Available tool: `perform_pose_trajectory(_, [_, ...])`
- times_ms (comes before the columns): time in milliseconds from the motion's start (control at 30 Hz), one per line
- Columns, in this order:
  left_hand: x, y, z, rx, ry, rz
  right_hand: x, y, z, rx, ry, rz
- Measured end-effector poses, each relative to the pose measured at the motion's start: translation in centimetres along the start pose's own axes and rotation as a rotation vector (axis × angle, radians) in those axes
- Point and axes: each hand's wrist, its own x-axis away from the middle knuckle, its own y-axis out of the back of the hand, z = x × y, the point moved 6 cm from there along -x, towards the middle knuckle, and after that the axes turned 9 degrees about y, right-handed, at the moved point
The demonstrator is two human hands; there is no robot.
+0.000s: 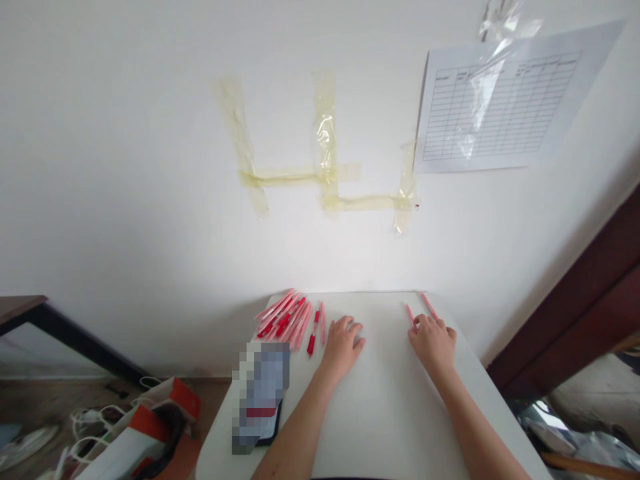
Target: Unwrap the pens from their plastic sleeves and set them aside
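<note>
My left hand (344, 341) rests on the white table with its fingers apart and slightly bent, holding nothing. Just left of it lie a slim pink pen (323, 323) and a red-and-clear pen (313, 333). Further left is a loose pile of pink and red pens (286, 321), several of them overlapping. Over on the right, my right hand (434, 341) has its fingers closed at the near end of a pink pen (411, 314). Another pink pen (429, 305) lies beyond the same hand, its near end hidden by the fingers.
A phone (267, 393), partly pixelated, lies at the table's left side. The white table (380, 400) stands against a wall bearing yellowed tape (326, 147) and a printed sheet (500, 107). Boxes and cables (135, 427) are on the floor at left; dark red furniture (575, 300) stands at right.
</note>
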Motion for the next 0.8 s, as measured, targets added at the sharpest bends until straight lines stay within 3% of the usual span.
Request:
perform_pose_trajectory(267, [0.0,0.2,-0.1,0.002,0.009,0.002,-1.1,-0.5,-1.7,0.042,0.011,-0.168])
perform_pose_trajectory(800, [-0.1,0.0,-0.1,-0.031,0.014,0.008,-2.1,-0.2,-2.6,0.155,-0.014,-0.303])
